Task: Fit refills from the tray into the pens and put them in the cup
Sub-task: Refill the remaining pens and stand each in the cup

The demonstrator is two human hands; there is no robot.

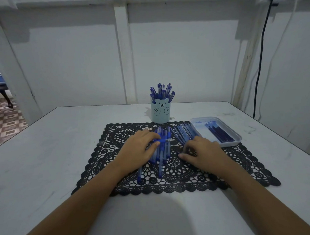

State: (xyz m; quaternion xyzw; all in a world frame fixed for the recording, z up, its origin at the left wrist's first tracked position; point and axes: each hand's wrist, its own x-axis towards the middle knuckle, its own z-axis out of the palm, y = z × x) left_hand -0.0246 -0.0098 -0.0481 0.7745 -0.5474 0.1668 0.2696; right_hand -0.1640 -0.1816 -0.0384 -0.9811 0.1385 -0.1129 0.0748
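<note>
Two forearms, reaching in over the near edge of the black lace mat (166,173). Mat centred on the white table (42,148), probably laid to stop round barrels rolling.

Left hand (140,149): over the mat's middle, left of centre. Fingers curled round one blue pen (163,140), held crosswise above the pile with its metal tip toward the mat's right side. Likely turned so for the other hand to work at the tip end.

Pile of pens (162,158): on the mat's middle, partly under the left hand, lying roughly near to far. Kept close as stock within reach.

Right hand (204,153): over the mat, right of centre. Fingers bent down with tips at the lace, thumb stretched out low. Impossible to tell whether anything small is pinched beneath.

Pale blue barrels (183,133): on the mat's far right part, just past the right fingertips, fanned side by side. Apparently sorted apart from the pile.

Tray (199,131): at the mat's far right corner, overlapping its edge. Dark refills (220,134) inside, lying together, not yet fitted.

Cup (160,112): pale blue with a bear face, just beyond the middle of the mat's far edge. Finished pens (161,92) upright inside, crowded. Probably set far back to leave the mat free for assembly. Task judged well along, not done.
</note>
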